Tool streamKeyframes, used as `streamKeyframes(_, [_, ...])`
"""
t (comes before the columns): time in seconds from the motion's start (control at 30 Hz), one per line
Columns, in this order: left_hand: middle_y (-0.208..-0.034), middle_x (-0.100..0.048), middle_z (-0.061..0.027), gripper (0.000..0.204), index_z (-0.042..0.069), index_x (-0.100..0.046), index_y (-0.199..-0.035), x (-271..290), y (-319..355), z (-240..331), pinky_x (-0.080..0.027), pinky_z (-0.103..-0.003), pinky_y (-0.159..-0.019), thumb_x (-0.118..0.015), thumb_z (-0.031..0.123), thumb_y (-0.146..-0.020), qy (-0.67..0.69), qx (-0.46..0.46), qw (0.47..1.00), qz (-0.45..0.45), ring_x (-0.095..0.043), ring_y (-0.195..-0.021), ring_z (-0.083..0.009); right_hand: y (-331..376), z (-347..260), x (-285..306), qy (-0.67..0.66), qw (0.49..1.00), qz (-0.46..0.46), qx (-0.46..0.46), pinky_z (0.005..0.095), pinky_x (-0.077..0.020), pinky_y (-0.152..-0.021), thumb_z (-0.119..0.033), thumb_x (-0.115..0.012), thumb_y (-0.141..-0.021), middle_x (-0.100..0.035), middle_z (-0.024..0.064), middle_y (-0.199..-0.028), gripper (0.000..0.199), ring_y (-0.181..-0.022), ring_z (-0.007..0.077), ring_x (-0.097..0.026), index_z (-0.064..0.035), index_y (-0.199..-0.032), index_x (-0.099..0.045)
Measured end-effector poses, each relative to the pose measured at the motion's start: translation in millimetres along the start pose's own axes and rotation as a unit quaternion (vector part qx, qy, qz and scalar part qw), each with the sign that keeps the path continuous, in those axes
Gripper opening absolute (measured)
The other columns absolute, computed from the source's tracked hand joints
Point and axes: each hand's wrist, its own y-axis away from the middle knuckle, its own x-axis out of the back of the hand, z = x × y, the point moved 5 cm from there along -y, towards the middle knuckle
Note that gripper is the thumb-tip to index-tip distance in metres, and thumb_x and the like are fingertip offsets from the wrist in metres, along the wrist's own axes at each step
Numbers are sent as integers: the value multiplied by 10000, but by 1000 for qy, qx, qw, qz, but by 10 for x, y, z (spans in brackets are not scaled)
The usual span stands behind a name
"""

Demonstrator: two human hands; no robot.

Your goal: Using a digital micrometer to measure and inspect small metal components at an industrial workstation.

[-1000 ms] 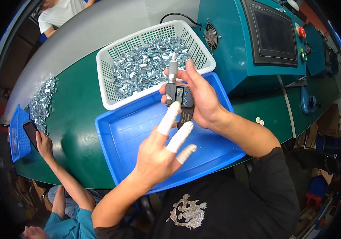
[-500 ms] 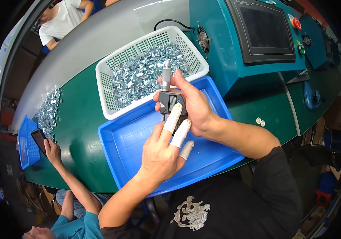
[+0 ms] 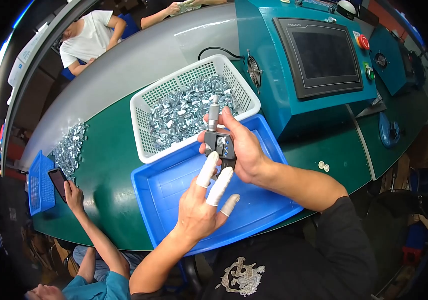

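Observation:
A digital micrometer point(image 3: 222, 146) with a black body, small display and silver thimble stands upright in my right hand point(image 3: 248, 152). The fingers of that hand wrap round it from behind, with the thumb up beside the thimble. My left hand point(image 3: 200, 207) is below and to the left, back uppermost, with white finger cots on several fingers. Its fingers are stretched out and apart, and the tips reach the lower part of the micrometer. The frame's lower end is hidden behind them. Both hands are over a blue plastic tray point(image 3: 161, 200).
Behind the tray, a white basket point(image 3: 141, 135) holds many small shiny metal parts point(image 3: 184, 107). A teal machine point(image 3: 269, 65) with a screen stands right. More parts point(image 3: 71, 150) lie left, near a blue basket point(image 3: 41, 187) and a co-worker's hand holding a phone point(image 3: 59, 181).
The fingertips of my left hand have slid down from the micrometer's display and buttons to its lower edge. The whole view has shifted slightly; my right hand keeps its hold.

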Motion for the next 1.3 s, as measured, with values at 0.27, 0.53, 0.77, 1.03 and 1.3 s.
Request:
streamKeyframes(0.27, [-1316, -462, -212, 603, 60, -537, -1211, 90, 43, -77, -530, -337, -725, -790, 111, -666, 19, 40, 996, 75, -610, -914, -284, 5, -51, 12, 54, 998, 23, 16, 242, -462, -500, -454, -444, -954, -625, 93, -860, 403, -726, 150, -630, -93, -1126, -488])
streamKeyframes(0.53, [-1270, -514, -179, 415, 16, -619, -1043, 17, -172, 92, -511, -368, -750, -751, 115, -661, -21, -14, 999, 21, -558, -948, -318, 37, -48, -33, 22, 1000, 16, 7, 258, -469, -539, -469, -369, -971, -628, 100, -916, 440, -762, 172, -627, -106, -1203, -461])
streamKeyframes(0.77, [-1234, -542, -160, 398, 22, -633, -985, -17, -186, -8, -514, -351, -706, -761, 104, -618, 17, 4, 998, 56, -584, -857, -284, 58, -31, -47, 30, 999, 8, 18, 291, -498, -651, -485, -341, -974, -611, 107, -944, 470, -809, 172, -609, -88, -1199, -456])
streamKeyframes(1.03, [-1135, -620, -131, 350, 35, -647, -956, -4, -40, -104, -526, -305, -607, -758, 83, -627, 49, -8, 991, 121, -623, -762, -251, 30, 44, -22, 33, 999, 8, -27, 278, -488, -636, -535, -309, -963, -603, 108, -939, 526, -815, 176, -606, -83, -1198, -441])
streamKeyframes(1.3, [-1121, -625, -130, 272, 28, -670, -914, -67, -16, -133, -538, -309, -631, -739, 56, -652, 39, -24, 994, 102, -640, -821, -259, -18, 24, 36, 35, 999, 21, -35, 254, -460, -549, -578, -319, -941, -603, 106, -936, 566, -807, 164, -611, -90, -1200, -443])
